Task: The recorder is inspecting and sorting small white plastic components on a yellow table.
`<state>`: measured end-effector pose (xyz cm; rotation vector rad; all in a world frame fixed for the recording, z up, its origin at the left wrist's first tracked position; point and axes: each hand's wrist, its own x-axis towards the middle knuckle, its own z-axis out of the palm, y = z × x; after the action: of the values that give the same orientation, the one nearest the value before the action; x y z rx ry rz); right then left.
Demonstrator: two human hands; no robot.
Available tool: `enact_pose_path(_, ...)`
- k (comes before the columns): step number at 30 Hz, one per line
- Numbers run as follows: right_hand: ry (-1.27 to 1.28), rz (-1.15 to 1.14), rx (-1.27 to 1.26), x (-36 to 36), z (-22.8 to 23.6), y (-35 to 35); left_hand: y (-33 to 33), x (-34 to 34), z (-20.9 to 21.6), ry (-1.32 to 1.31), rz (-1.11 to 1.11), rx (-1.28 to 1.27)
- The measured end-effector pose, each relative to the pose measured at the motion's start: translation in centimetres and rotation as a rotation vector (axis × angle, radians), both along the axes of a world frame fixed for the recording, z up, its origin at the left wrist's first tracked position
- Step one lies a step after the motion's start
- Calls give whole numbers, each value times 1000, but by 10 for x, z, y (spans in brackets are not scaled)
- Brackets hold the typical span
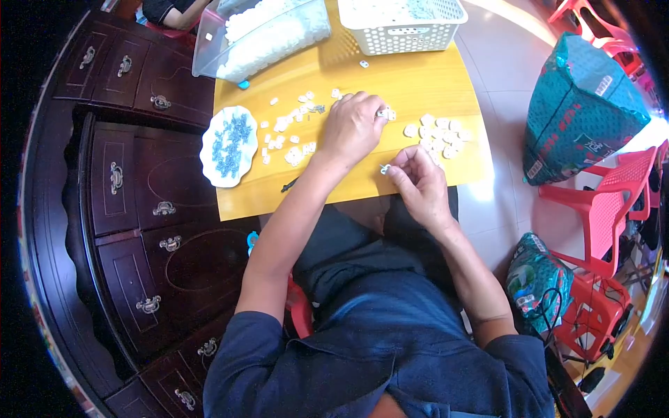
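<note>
My left hand (pixel 352 125) is over the middle of the yellow table (pixel 320 191), fingers curled. A small white plastic piece (pixel 388 114) with dark spots shows at its thumb and fingertips, seemingly pinched. To the right and nearer my body, my right hand (pixel 420 182) pinches a tiny pale-blue and white part (pixel 385 169) between thumb and finger; its exact kind is too small to tell. Loose white pieces (pixel 282 124) are scattered left of my left hand. Beyond my right hand lies a cluster of rounded white pieces (pixel 439 136).
A scalloped white plate (pixel 208 157) of small dark-blue parts sits at the table's left edge. Behind stand a clear bin (pixel 202 59) of white pieces and a white perforated basket (pixel 408 42). Dark drawers (pixel 139 181) flank the left; a teal bag (pixel 578 111) and red chairs (pixel 599 209) the right.
</note>
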<state>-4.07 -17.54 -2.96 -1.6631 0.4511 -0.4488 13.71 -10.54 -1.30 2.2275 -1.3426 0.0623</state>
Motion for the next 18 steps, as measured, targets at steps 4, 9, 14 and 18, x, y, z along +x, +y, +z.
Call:
enact_pose_path(4,-19,-9,11,1,-5,1,-2,3,3,12,6,22)
enact_pose_path(9,-32,-11,65,0,-8,2,-3,2,8,3,-32,27)
enact_pose_path(14,-49,-12,90,1,-11,2,-3,2,8,-49,-54,-18)
enact_pose_path(18,-55,-13,145,0,-7,1,11,-5,19,210,-23,-164)
